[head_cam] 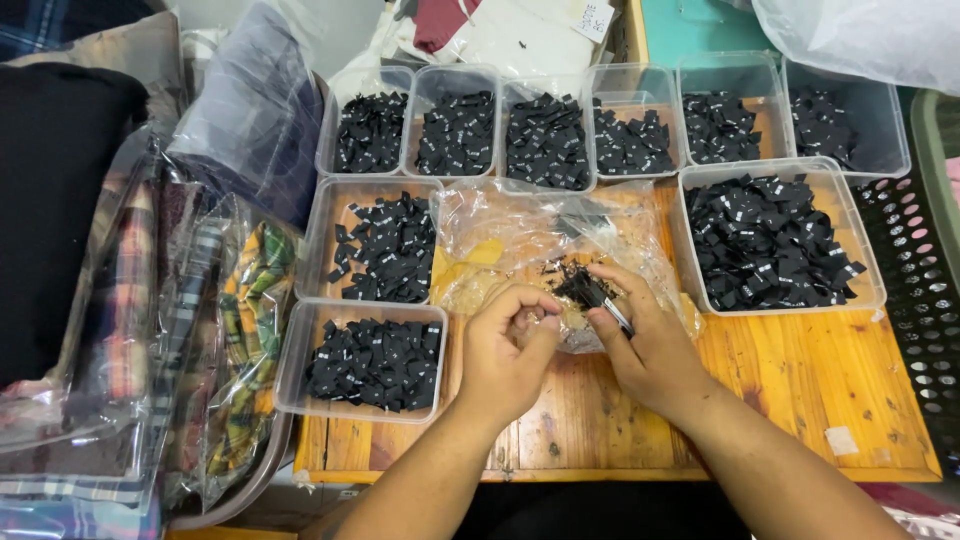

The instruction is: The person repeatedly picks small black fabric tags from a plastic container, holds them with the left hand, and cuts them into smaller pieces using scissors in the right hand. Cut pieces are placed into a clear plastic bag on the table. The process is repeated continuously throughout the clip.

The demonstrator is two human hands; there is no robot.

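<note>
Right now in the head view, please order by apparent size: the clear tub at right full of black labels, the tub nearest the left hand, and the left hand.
1. Right tub
2. Tub near left hand
3. Left hand, though it may be nearer the camera.

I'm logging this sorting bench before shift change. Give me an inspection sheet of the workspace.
Surface: wooden table, bare at the near right.
Job's things: small black labels heaped on a clear plastic bag; nine clear tubs hold more.
Clutter: bagged plaid fabrics at left.
Hands: left hand curled, contents unclear; right hand pinches a bunch of black labels.
Cables: nothing seen.
Surroundings: black perforated basket at right; folded cloth behind.
</note>
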